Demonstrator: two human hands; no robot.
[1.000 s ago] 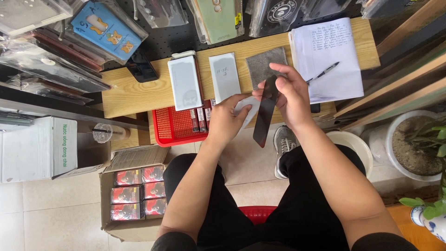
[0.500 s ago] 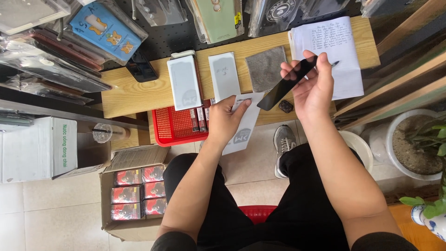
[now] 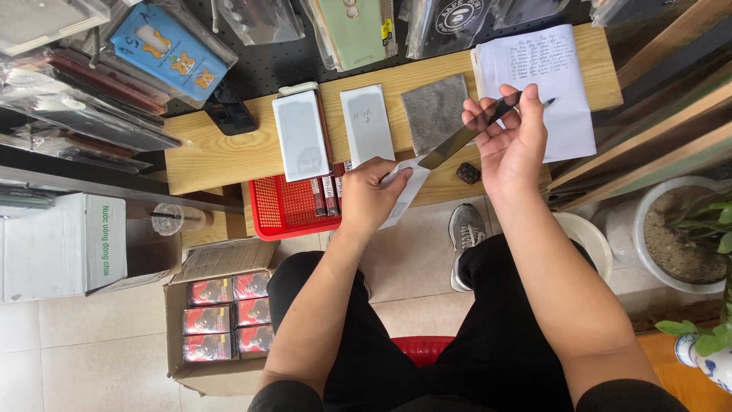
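Right hand (image 3: 512, 145) pinches a thin dark glass sheet (image 3: 467, 133) tilted above the wooden bench (image 3: 213, 156). Left hand (image 3: 371, 194) grips a white sleeve (image 3: 402, 194) at the bench edge. Sheet looks already out of the sleeve; placing it not yet done. On the bench: two white packets (image 3: 303, 136), grey cloth (image 3: 435, 111), notepad (image 3: 545, 84). Red basket (image 3: 286, 206) below, tiled floor (image 3: 69, 343).

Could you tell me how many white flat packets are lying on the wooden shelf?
2: a white flat packet left of centre on the wooden shelf, and a second white flat packet just right of it, beside the grey cloth. Others may be hidden.
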